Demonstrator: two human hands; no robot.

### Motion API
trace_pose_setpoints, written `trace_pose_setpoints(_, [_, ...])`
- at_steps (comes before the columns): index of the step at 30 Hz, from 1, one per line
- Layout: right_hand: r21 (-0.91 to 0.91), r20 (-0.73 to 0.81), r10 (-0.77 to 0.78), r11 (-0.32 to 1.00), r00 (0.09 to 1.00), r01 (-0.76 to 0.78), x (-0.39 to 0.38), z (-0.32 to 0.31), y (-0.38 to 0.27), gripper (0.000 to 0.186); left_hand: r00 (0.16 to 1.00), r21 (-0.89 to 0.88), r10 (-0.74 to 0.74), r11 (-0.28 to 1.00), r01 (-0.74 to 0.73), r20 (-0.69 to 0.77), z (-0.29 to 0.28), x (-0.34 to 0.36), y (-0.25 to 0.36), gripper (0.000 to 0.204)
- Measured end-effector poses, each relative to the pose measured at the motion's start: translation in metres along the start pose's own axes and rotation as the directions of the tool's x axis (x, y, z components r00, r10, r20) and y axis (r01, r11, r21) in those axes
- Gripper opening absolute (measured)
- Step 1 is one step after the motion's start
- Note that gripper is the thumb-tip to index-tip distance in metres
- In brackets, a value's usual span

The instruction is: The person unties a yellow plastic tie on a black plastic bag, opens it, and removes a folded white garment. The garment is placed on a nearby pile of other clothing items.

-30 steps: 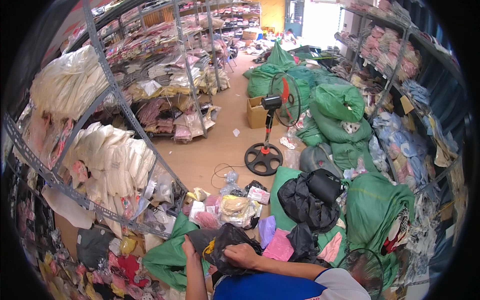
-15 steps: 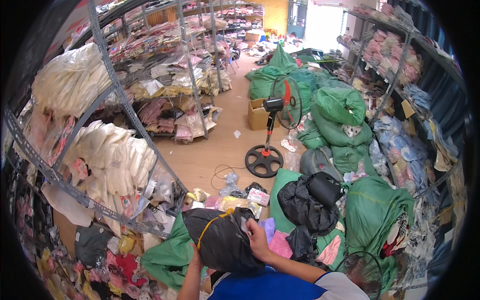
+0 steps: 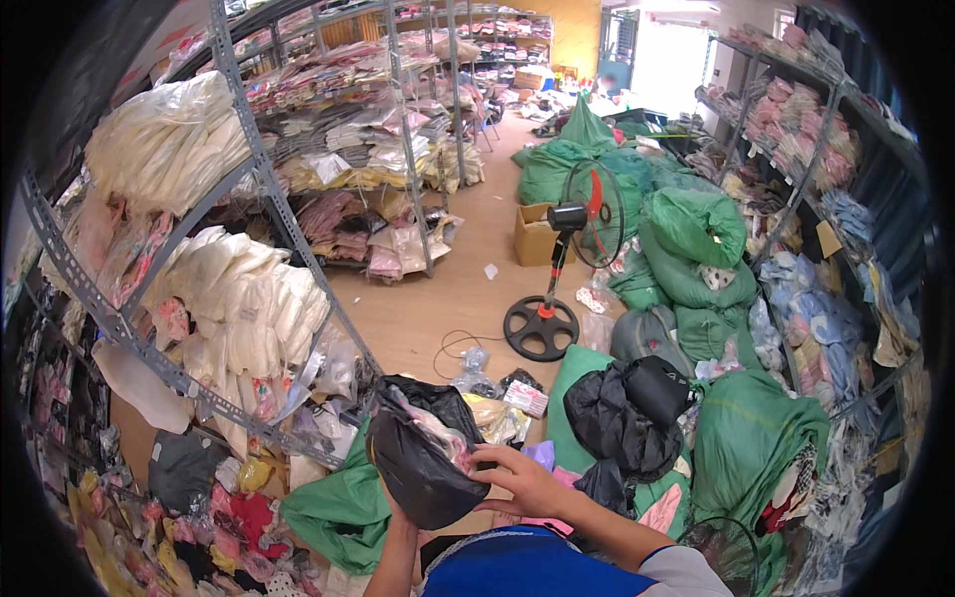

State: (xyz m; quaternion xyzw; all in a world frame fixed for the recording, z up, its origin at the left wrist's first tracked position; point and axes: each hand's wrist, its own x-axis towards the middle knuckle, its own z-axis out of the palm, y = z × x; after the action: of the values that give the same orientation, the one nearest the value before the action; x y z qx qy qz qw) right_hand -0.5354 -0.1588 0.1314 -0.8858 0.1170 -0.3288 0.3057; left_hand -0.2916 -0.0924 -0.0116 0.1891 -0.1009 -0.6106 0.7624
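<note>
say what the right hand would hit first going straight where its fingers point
The right hand points left, so probably the black bag, which its fingers seem to touch; depth is unclear, so the pinkish contents might come first.

Wood-toned floor (image 3: pixel 428 310) carries pedestal fan (image 3: pixel 567 217), cardboard box (image 3: pixel 535 245), heaped green sacks (image 3: pixel 696 274). Left grey slotted-metal rack (image 3: pixel 261 164) holds stacked bagged white garments (image 3: pixel 239 298).

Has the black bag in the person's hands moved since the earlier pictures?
Yes: judged against the grey shelf post, the black bag has moved left and upward in the view.
</note>
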Motion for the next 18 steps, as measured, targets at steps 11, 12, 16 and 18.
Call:
trace_pose_setpoints(11, [-0.140,-0.320,0.159,0.967,0.934,-0.212,-0.020,0.028,0.015,0.041,0.998,0.073,-0.036,0.997,0.040,-0.057,0.061,-0.026,-0.009,0.070])
trace_pose_setpoints(12, [-0.149,-0.367,0.210,0.948,0.906,-0.280,-0.025,0.034,0.015,0.040,0.996,0.078,-0.033,0.996,0.039,-0.082,0.053,-0.025,-0.010,0.070])
trace_pose_setpoints(16, [-0.200,-0.518,0.199,0.918,0.832,-0.344,-0.038,0.065,0.032,0.038,0.983,0.110,0.006,0.994,0.015,-0.184,0.025,-0.021,-0.015,0.072])
trace_pose_setpoints(18, [-0.249,-0.556,0.134,0.915,0.820,-0.318,-0.037,0.065,0.032,0.038,0.963,0.149,0.048,0.989,-0.008,-0.267,0.012,-0.023,-0.011,0.072])
